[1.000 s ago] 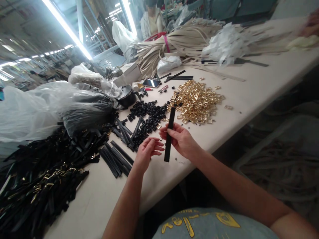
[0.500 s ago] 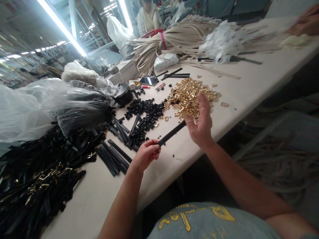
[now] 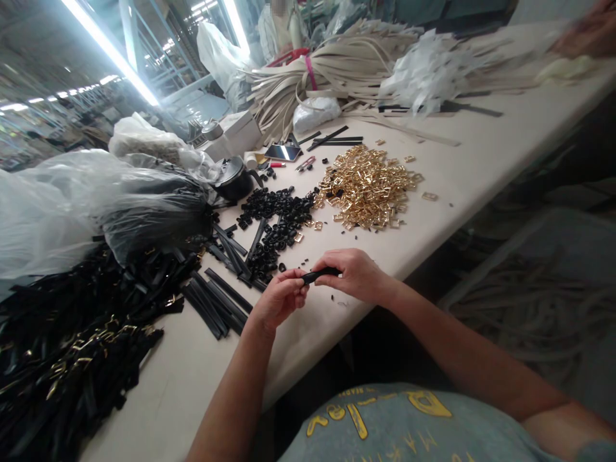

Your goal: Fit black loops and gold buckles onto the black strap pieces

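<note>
A black strap (image 3: 315,275) is stretched between my two hands above the table's near side. My left hand (image 3: 283,294) pinches one end of it between thumb and fingers. Closed over the strap's other part, my right hand (image 3: 353,273) hides that end. Behind my hands lies a heap of gold rectangular buckles (image 3: 368,186). Small black loops (image 3: 279,218) are piled to its left. Several flat black strips (image 3: 212,305) lie beside my left forearm.
Black straps with gold buckles (image 3: 81,346) are heaped at the left, below plastic bags (image 3: 72,205). A black lidded pot (image 3: 233,179), a phone (image 3: 283,152) and bundled beige straps (image 3: 317,70) stand or lie farther back. Another person's hand (image 3: 590,38) is at the far right.
My right hand has come down and toward me from beside the gold buckles, going from spread fingers to a grip on the strap. My left hand keeps its pinch.
</note>
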### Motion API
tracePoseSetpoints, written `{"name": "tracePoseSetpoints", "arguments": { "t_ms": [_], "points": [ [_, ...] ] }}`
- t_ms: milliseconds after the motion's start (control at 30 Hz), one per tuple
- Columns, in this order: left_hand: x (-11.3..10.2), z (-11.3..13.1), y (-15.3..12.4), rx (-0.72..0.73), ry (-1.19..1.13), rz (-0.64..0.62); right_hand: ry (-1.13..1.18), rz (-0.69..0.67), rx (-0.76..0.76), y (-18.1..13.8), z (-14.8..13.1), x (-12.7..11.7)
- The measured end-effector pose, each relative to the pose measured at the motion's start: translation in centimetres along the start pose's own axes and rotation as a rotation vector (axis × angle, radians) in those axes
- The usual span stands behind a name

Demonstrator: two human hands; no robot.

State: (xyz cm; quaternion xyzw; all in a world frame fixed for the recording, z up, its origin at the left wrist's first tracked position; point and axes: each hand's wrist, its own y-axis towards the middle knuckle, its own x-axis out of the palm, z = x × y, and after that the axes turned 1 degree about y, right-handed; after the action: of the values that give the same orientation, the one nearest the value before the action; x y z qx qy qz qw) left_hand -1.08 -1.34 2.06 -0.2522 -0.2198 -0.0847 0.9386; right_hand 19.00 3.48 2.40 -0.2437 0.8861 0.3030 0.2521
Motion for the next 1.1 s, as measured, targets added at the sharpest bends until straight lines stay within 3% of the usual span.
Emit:
{"name": "tracePoseSetpoints", "arguments": {
  "t_ms": [133,267,333,500,633,733,867,1100],
  "points": [
    [0.3,-0.5,0.0,0.181,0.185,0.050,-0.098,0.012,-0.049,0.1,-0.3,0.2],
    [1.0,-0.7,0.0,0.530,0.595,0.210,-0.164,0.015,0.007,0.1,-0.5,0.4],
    [1.3,-0.5,-0.1,0.636,0.780,0.259,-0.165,0.012,0.052,0.1,-0.5,0.6],
    [1.4,-0.2,-0.6,0.700,1.004,0.277,-0.088,0.038,0.156,-0.1,-0.1,0.5],
    [1.1,-0.4,-1.2,0.763,0.939,0.281,-0.087,0.127,0.219,-0.2,0.5,-0.8],
    [1.0,-0.6,-0.7,0.657,0.731,0.380,-0.089,0.121,0.179,-0.5,0.6,-1.3],
    [1.3,-0.9,0.5,0.410,0.488,0.317,-0.126,0.073,0.132,-0.8,0.2,-0.5],
    [1.2,-1.1,0.8,0.368,0.342,0.268,-0.107,0.149,0.038,-0.6,-0.4,1.2]
  ]
}}
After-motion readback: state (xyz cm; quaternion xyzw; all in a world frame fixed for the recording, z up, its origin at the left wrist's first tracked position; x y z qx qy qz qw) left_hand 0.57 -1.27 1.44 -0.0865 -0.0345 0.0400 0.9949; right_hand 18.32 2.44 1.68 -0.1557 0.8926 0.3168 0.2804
